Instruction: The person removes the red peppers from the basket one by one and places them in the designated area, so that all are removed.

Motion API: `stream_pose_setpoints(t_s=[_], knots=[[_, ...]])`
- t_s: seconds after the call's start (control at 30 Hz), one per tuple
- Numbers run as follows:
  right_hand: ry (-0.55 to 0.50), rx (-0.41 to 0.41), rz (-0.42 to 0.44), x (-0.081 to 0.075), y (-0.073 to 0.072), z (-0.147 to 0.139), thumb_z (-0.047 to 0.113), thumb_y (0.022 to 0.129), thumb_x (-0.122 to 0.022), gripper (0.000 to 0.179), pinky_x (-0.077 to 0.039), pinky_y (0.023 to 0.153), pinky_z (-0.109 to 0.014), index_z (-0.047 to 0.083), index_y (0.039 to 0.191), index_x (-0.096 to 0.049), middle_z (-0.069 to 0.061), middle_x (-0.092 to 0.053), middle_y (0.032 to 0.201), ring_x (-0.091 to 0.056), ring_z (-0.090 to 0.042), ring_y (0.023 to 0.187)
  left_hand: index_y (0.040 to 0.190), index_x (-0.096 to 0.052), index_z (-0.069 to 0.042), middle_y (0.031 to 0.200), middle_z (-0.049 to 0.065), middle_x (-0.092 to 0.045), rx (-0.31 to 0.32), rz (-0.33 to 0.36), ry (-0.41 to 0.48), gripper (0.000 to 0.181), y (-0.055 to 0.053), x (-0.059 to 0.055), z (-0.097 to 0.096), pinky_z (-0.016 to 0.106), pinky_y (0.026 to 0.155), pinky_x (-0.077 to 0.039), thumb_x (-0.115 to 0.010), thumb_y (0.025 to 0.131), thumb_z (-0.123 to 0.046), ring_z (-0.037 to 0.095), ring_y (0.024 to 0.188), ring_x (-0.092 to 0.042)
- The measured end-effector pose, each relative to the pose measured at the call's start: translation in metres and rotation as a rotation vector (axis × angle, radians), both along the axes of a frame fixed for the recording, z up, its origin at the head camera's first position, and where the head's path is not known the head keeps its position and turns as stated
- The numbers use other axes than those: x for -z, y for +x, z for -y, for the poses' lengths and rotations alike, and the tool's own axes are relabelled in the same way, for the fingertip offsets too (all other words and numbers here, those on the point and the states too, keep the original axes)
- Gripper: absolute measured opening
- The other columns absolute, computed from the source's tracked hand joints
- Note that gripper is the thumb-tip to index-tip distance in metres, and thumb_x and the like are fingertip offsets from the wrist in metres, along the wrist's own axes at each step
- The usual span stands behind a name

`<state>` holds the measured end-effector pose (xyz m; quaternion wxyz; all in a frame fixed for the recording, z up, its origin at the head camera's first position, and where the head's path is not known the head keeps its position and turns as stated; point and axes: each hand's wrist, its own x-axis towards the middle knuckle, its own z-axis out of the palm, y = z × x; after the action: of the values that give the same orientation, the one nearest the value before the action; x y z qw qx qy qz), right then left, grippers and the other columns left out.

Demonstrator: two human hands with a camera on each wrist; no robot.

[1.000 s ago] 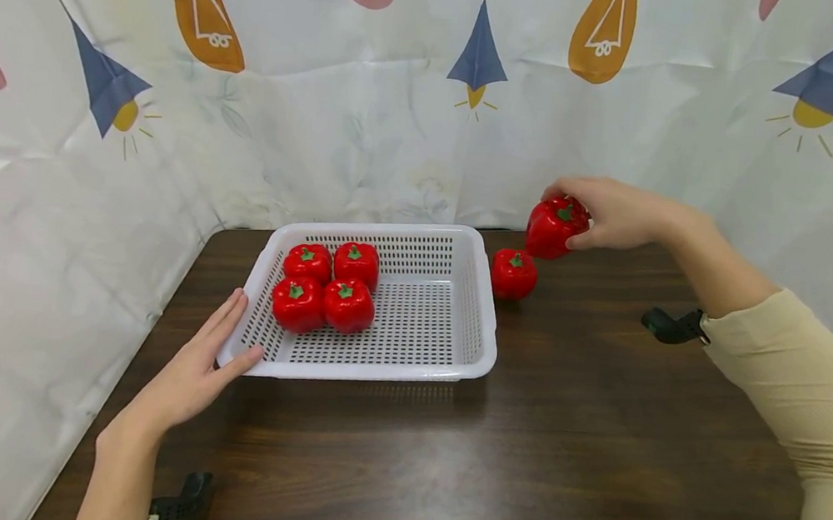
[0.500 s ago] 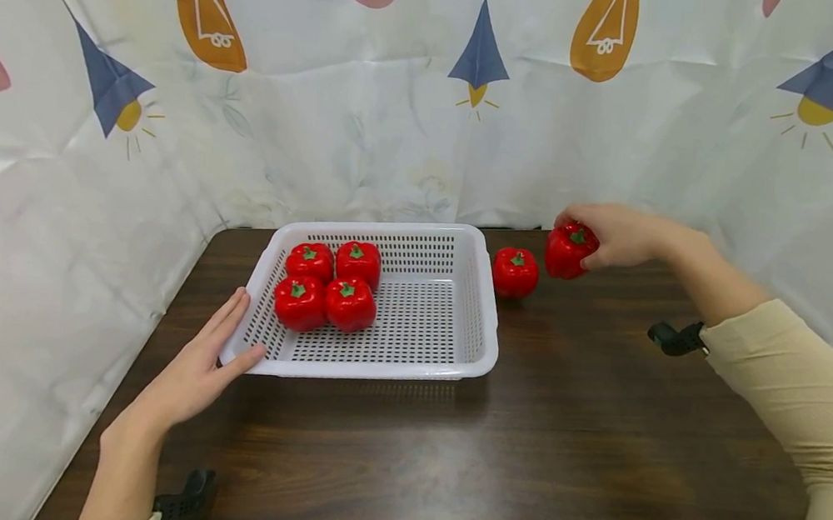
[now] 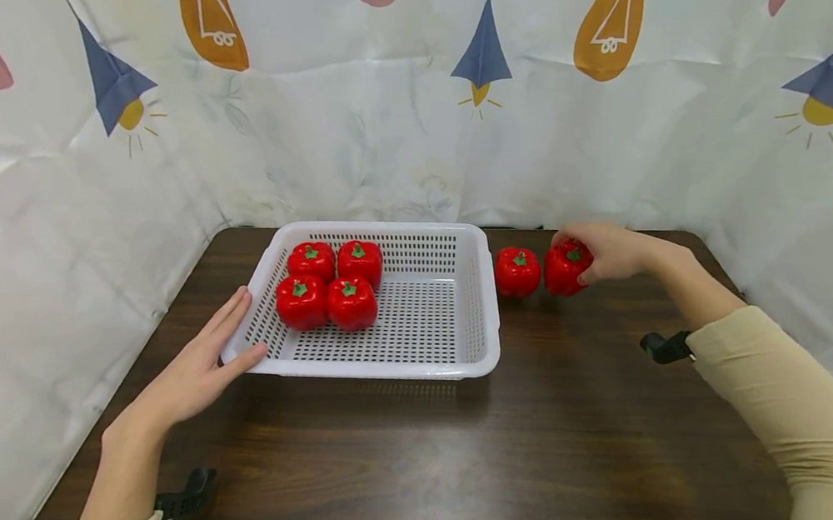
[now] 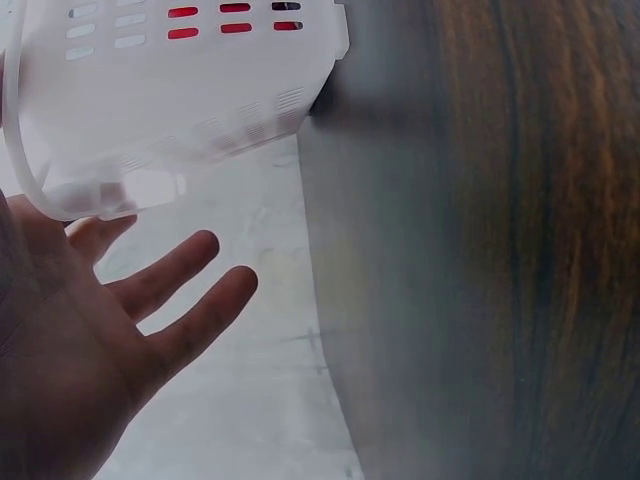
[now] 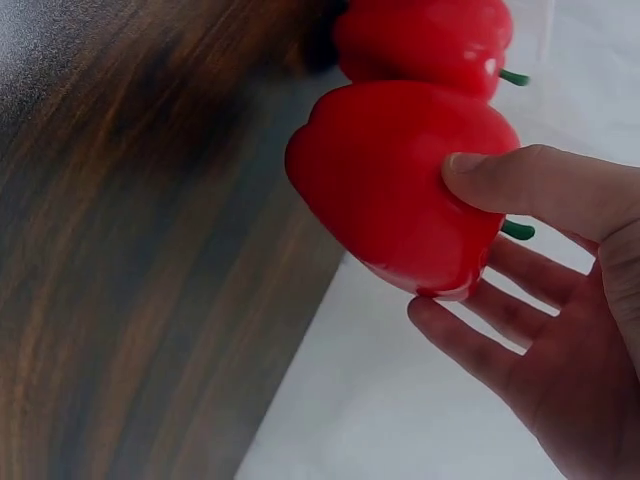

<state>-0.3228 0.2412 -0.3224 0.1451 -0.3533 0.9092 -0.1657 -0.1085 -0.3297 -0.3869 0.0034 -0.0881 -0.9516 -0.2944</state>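
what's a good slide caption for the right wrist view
Right hand grips a red pepper beside a second pepper, dark table and white cloth behind.

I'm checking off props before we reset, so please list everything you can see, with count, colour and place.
Peppers in basket: 4, red with green stems, left half
Loose pepper: 1, red, on table just right of basket
Held pepper: 1, red, in right hand
Basket: 1, white, on table
Table: 1, dark brown, under basket
Patterned cloth: pieces unclear, white with coloured lamp prints, behind and beside table
Wrist devices: 2, black, one per wrist
Sleeves: 2, beige, on forearms
Left hand: 1, bare, touching basket's near-left corner
Right hand: 1, bare, gripping held pepper
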Motion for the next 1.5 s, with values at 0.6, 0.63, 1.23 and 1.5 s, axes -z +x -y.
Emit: stream_pose_setpoints(t_s=[0.6,0.63,1.23,1.5], knots=[[0.022,0.034,0.101,0.016,-0.007,0.005,-0.003,0.081,-0.076,0.059,-0.053,0.090,-0.050,0.004,0.136,-0.055,-0.012,-0.059,0.129,-0.056,-0.030,0.108,0.166,-0.010,-0.019,0.172,0.006,-0.005,0.003,0.011,0.001,0.088,0.000,-0.002,0.000,0.075,0.109,-0.026,-0.064,0.100,-0.041,0.041,0.154,-0.013],[0.023,0.033,0.101,0.016,-0.007,0.005,-0.003,0.081,-0.076,0.059,-0.052,0.090,-0.050,0.004,0.136,-0.055,-0.012,-0.059,0.130,-0.056,-0.030,0.108,0.166,-0.010,-0.019,0.172,0.006,-0.005,0.003,0.012,0.001,0.088,0.000,-0.002,0.000,0.075,0.109,-0.026,-0.064,0.100,-0.041,0.041,0.154,-0.013],[0.000,0.016,0.052,-0.016,-0.008,0.021,0.016,0.090,-0.080,0.063,-0.034,0.112,-0.062,-0.002,0.142,-0.050,-0.022,-0.050,0.147,-0.040,-0.044,0.139,0.166,-0.012,-0.018,0.172,0.005,-0.005,0.007,-0.012,0.023,0.087,-0.001,0.001,0.001,0.075,0.109,-0.025,-0.064,0.100,-0.041,0.041,0.154,-0.014],[-0.014,-0.062,-0.114,-0.032,-0.007,0.061,0.020,0.094,-0.075,0.047,-0.042,0.107,-0.057,0.002,0.134,-0.060,-0.016,-0.059,0.136,-0.051,-0.037,0.127,0.166,-0.012,-0.020,0.172,0.004,-0.005,0.009,-0.013,0.036,0.087,-0.001,0.003,0.001,0.076,0.109,-0.025,-0.065,0.100,-0.038,0.042,0.153,-0.014]])
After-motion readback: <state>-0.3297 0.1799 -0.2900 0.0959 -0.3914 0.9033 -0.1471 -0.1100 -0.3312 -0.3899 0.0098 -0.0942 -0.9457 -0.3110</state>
